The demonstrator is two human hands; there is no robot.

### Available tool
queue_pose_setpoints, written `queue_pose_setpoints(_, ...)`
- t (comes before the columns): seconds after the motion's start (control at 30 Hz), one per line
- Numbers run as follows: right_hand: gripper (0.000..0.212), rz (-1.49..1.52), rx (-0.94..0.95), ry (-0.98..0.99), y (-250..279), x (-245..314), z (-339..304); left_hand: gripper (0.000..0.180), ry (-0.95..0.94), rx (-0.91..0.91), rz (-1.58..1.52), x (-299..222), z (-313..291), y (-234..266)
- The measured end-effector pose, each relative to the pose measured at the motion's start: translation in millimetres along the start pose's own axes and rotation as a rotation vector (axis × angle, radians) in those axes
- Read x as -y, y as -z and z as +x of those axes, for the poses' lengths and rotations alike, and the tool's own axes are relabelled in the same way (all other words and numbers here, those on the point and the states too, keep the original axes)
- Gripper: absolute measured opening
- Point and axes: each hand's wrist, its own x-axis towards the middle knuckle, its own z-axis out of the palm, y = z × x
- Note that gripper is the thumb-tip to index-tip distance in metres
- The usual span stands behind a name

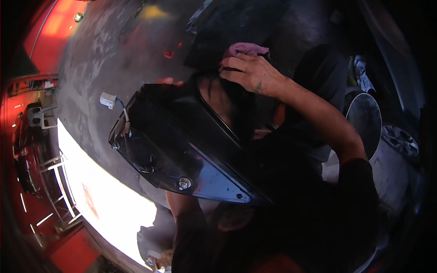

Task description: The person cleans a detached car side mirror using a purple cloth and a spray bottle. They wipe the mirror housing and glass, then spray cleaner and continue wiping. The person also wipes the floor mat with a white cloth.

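Across my lap lies a black car lamp unit (182, 132), with bolts along its back and a glossy face that mirrors my right hand. A thin cable runs from it to a white plug connector (108, 100), which hangs free at the left. My left hand (169, 81) supports the unit from beneath. Only its fingertips show at the far edge, and its palm is hidden. In my right hand (252, 73) is a bunched pink cloth (243, 49), gripped above the far end of the unit. Shadow hides whether the cloth touches the surface.
Grey concrete floor (95, 59) stretches ahead, with a bright sunlit patch (100, 195) at the left. Beyond it stand a metal frame (61, 186) and a pale chair (42, 116). A round dark-topped thing (364, 119) and a wheel (399, 140) are at the right.
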Motion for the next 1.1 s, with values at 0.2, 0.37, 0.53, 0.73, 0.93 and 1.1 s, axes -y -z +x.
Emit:
queue_pose_setpoints(0.2, 0.057, -0.097, 0.514, -0.058, 9.4, 5.2, 5.4, 0.034, 0.118, 0.163, -0.069, -3.0, -4.6, 4.9)
queue_pose_setpoints(0.37, 0.057, -0.119, 0.535, 0.071, 13.1, 7.1, 4.6, 0.034, 0.11, 0.119, -0.034, 8.8, -3.6, -3.0)
queue_pose_setpoints(0.53, 0.051, -0.224, 0.489, -0.005, 2.4, 19.5, 3.4, 0.034, 0.096, 0.113, -0.025, 8.7, -3.3, -8.1)
queue_pose_setpoints(0.73, 0.021, 0.11, 0.263, -0.564, 39.0, -6.9, 3.1, 0.034, 0.071, 0.115, -0.036, 2.4, -8.1, -2.8)
queue_pose_setpoints(0.93, 0.026, 0.78, 0.112, -0.373, 42.6, -4.4, 10.5, 0.035, 0.045, 0.11, -0.019, -2.7, -12.4, -3.9)
queue_pose_setpoints(1.1, 0.034, 0.122, 0.059, -0.071, 3.1, 8.9, 15.8, 0.035, 0.061, 0.076, 0.011, 2.1, -10.7, -8.9)
